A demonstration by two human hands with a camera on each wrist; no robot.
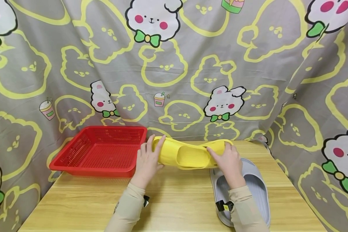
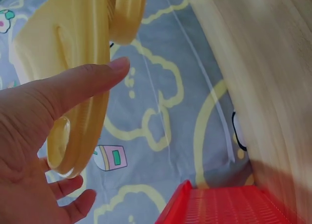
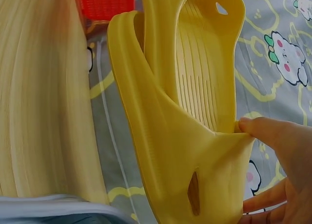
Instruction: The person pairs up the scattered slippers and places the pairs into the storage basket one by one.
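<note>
A pair of yellow slippers [image 1: 192, 156], nested into each other, is held sideways above the back of the table. My left hand [image 1: 148, 160] grips their left end; in the left wrist view the thumb lies across a sole's edge, with other fingers behind. At the right end, my right hand [image 1: 228, 162] pinches the slippers, its thumb on the strap's edge in the right wrist view. Grey slippers [image 1: 262, 193] lie on the table under my right forearm, which partly covers them.
A red perforated plastic basket [image 1: 133, 172] stands at the table's back left, beside my left hand. The wooden table [image 1: 177, 203] meets a patterned grey curtain [image 1: 188, 80] at the back and sides.
</note>
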